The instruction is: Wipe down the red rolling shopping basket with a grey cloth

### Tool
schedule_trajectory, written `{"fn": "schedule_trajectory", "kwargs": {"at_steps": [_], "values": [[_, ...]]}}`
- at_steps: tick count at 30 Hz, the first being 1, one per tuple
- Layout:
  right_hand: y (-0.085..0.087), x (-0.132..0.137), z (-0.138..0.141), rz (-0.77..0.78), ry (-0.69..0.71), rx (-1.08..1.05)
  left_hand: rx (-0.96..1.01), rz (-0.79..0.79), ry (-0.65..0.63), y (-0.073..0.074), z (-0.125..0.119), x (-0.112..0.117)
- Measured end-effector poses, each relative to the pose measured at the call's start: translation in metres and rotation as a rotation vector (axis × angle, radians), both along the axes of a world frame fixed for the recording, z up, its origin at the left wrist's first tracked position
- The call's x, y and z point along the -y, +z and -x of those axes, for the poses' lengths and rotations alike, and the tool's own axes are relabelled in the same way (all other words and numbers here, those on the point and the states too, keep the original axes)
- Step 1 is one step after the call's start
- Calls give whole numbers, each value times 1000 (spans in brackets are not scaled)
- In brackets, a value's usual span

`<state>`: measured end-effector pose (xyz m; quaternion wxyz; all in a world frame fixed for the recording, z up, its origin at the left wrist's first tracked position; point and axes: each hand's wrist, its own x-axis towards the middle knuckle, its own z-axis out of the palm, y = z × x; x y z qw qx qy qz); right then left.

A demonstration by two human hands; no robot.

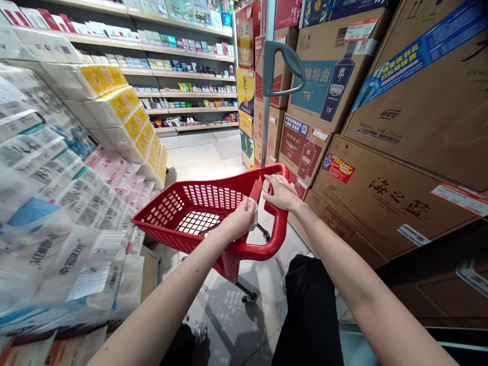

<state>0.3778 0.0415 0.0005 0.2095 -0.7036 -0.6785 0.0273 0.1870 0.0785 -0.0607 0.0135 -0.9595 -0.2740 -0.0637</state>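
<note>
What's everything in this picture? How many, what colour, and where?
cart: one, red, middle
wad: one, whitish, near centre
soft packs: many, white, yellow, pink, left
shelves: several, pale, back
small boxes: many, mixed colours, on shelves
cartons: many, mostly brown, right
handle: one, grey, upper middle
tiles: many, pale, below
trousers: one pair, black, bottom
shoes: two, whitish, below
arms: two, bare, bottom
left hand: one, bare, holding wad
right hand: one, bare, on cart
</note>
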Motion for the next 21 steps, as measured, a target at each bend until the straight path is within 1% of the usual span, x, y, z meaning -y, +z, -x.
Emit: {"fn": "schedule_trajectory", "kwargs": {"at_steps": [3, 6, 10, 14, 17, 21], "values": [[4, 3, 2, 9, 6, -7, -21, 56, 101, 1, -15, -17], [7, 4, 2, 12, 9, -6, -19, 80, 134, 6, -34, -36], [8, 3, 1, 22, 18, -6, -26, 182, 221, 14, -60, -62], [8, 1, 1, 27, 18, -8, -18, 222, 286, 23, -81, -79], [8, -1, 3, 35, -5, -23, -17, 253, 333, 29, -87, -85], [7, -2, 6, 24, -65, -73, -24, 288, 322, 31, -79, -81]]}}
